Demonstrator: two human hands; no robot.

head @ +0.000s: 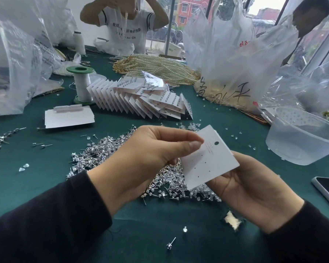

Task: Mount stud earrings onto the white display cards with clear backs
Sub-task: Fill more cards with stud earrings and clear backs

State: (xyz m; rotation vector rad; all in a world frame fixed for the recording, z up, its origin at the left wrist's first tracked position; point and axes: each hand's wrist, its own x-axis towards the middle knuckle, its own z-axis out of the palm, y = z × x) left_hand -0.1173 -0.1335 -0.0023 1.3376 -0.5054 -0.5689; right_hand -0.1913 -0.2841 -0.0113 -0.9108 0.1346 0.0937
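Head view: pinching card (209,158) edge between thumb and forefinger of left hand (152,154), cradling its lower corner in curled right hand (254,190), above studs (106,149). Keep card flat; push one post squarely through a hole.

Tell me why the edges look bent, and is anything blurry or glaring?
Head view: the wide-angle lens bows the clear tub and window frames near the edges; soft daylight, faint shadows; the white card, left hand and right hand look sharp; the plastic bags wash out pale.
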